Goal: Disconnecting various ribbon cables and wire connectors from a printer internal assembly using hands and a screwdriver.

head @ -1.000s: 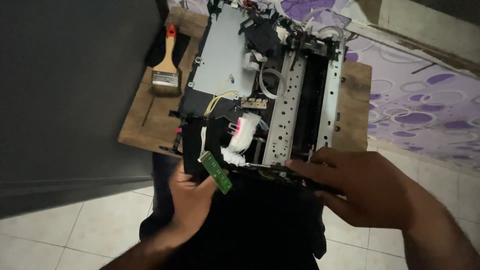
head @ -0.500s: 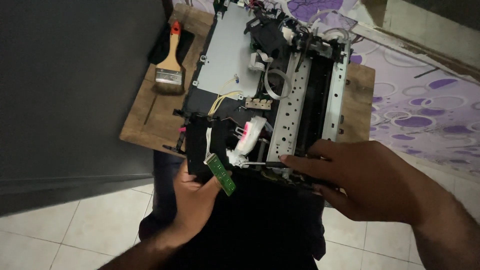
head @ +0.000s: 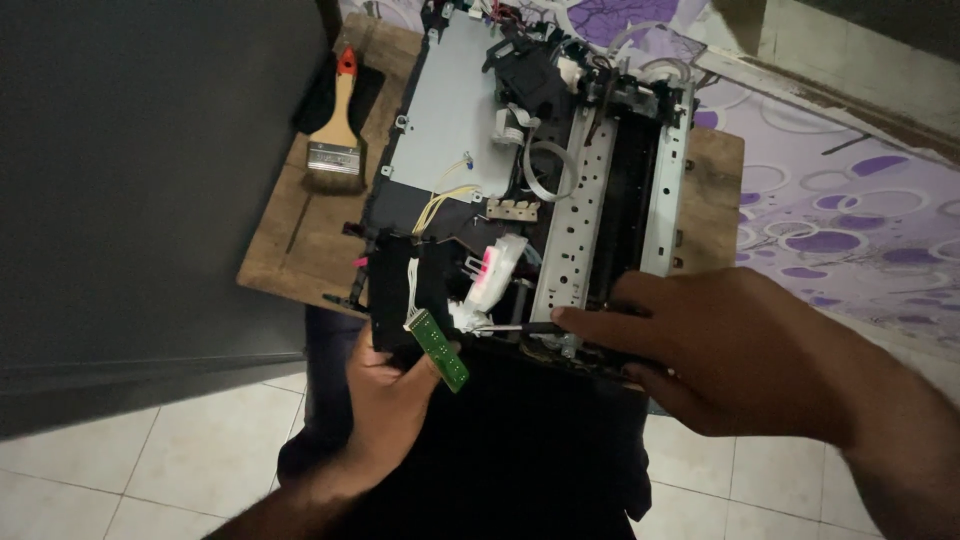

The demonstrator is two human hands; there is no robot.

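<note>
A stripped printer chassis (head: 560, 180) with a grey metal plate, cables and a perforated rail lies on a small wooden table (head: 300, 240). My left hand (head: 385, 400) grips the chassis's near left corner, with a small green circuit board (head: 438, 350) on white wires resting against the thumb. My right hand (head: 720, 345) presses on the near right edge and holds a thin dark tool (head: 510, 327), its tip reaching toward a white and pink part (head: 490, 275). What kind of tool it is cannot be told.
A paintbrush (head: 335, 135) with a red-tipped wooden handle lies on the table's left side. A dark panel (head: 140, 180) stands at the left. A purple patterned cloth (head: 840, 200) spreads at the right. White floor tiles (head: 140, 470) lie below, and my dark trousers (head: 520, 450) fill the near middle.
My right hand has slid left along the chassis's near edge, bringing the thin tool toward the white and pink part. The left hand stays at the corner with the green board.
</note>
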